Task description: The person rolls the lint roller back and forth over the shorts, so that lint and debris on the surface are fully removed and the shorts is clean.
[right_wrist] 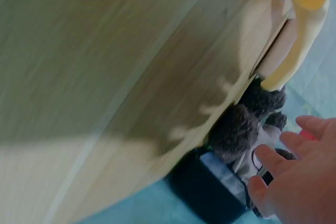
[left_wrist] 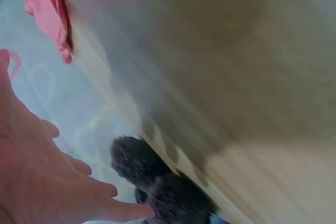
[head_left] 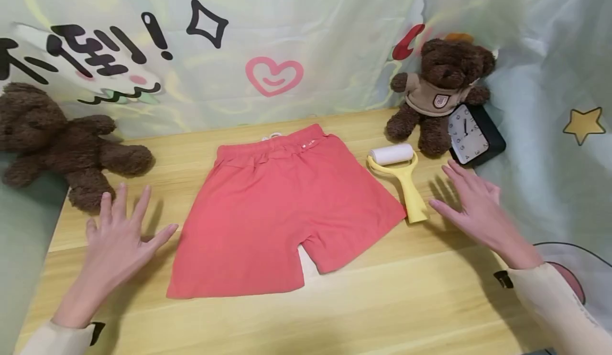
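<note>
Red shorts [head_left: 268,217] lie spread flat on the wooden table, waistband toward the back. Left of them my left hand [head_left: 117,238] hovers with fingers spread, holding nothing; in the left wrist view that hand [left_wrist: 47,166] overlaps a brown bear's legs [left_wrist: 157,182]. My right hand [head_left: 480,211] is held above the table at the right, fingers extended and nothing in them. Between it and the shorts lies a lint roller [head_left: 406,182] with a yellow handle and white roll, its handle end beside the shorts' right leg hem. The roller [right_wrist: 302,35] also shows in the right wrist view.
A brown teddy bear [head_left: 62,137] lies at the back left. Another bear in a beige top [head_left: 435,97] sits at the back right, against a black square clock [head_left: 473,134]. Printed cloth [head_left: 334,41] hangs behind the wooden table [head_left: 229,328] and along its right side.
</note>
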Tool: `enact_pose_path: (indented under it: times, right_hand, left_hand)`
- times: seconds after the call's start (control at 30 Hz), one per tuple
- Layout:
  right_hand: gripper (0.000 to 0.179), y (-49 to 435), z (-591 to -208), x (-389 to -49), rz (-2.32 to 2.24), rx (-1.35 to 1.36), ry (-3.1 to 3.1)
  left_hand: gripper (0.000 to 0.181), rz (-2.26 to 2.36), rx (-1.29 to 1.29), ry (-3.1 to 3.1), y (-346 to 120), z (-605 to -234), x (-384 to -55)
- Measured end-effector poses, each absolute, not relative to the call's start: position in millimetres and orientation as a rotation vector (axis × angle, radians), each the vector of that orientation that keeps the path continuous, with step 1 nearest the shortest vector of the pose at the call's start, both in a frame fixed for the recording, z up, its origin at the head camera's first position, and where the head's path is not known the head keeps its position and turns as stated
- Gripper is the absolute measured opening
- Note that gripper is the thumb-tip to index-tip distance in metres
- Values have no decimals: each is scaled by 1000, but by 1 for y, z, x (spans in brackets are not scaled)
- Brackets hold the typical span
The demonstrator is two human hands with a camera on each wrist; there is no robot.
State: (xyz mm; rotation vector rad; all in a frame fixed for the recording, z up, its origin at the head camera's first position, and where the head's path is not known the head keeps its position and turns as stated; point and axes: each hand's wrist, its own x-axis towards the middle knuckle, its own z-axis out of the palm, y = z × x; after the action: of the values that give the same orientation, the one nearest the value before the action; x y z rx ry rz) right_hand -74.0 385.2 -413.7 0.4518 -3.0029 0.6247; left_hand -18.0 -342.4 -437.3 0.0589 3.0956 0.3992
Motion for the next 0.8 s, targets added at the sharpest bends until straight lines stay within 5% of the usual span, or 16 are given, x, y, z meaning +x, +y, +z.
enact_pose_path:
  times: [0.4, 0.8]
  right_hand:
    - [70, 342, -428, -70, 1373, 46, -2915]
    - [63, 314, -441, -76, 1623, -196, -2777]
  left_hand:
    - [114, 462, 123, 3032, -304, -436, -59]
    - [115, 527, 195, 2965, -266, -453, -95]
